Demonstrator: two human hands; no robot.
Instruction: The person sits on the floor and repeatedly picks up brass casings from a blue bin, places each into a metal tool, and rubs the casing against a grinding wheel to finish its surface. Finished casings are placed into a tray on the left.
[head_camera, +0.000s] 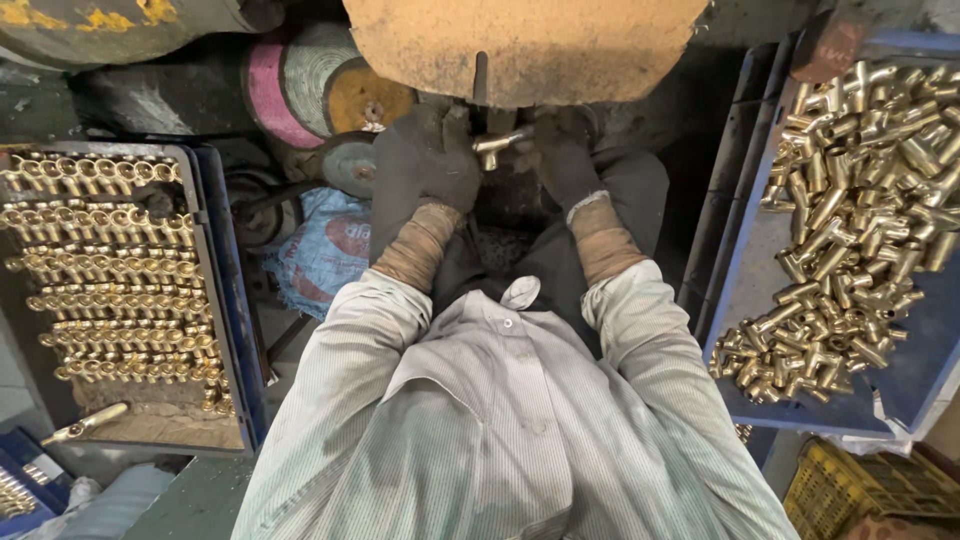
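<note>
Under the big buffing wheel (525, 45), I hold a brass fitting (497, 145) up to its lower edge, so the wheel can rub the metal. My left hand (430, 150) and right hand (560, 150), both in dark gloves, are clenched on the fitting's two ends to steady it. Left of the wheel, a tray (225, 300) keeps fittings in neat rows; right of the wheel, a blue bin (740, 260) holds a loose heap within reach.
</note>
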